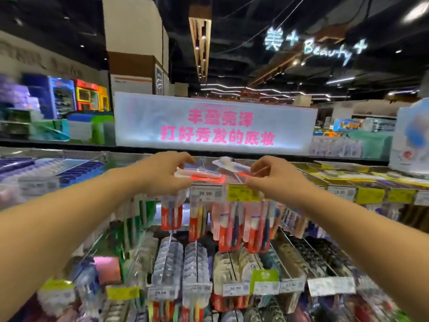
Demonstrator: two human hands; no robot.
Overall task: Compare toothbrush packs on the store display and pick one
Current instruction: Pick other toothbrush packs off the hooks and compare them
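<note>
Packs are lifted level at the top rail: your left hand [162, 174] pinches a red toothbrush pack [200, 175], your right hand [275, 178] pinches another pack [232, 165]. Tilt both fronts toward you, then compare them.

1. The left hand [162, 174] holds a red toothbrush pack [200, 175] up flat.
2. The right hand [272, 180] pinches another pack [232, 165] just beside it.
3. More packs [228, 226] hang below a price tag [206, 193].
</note>
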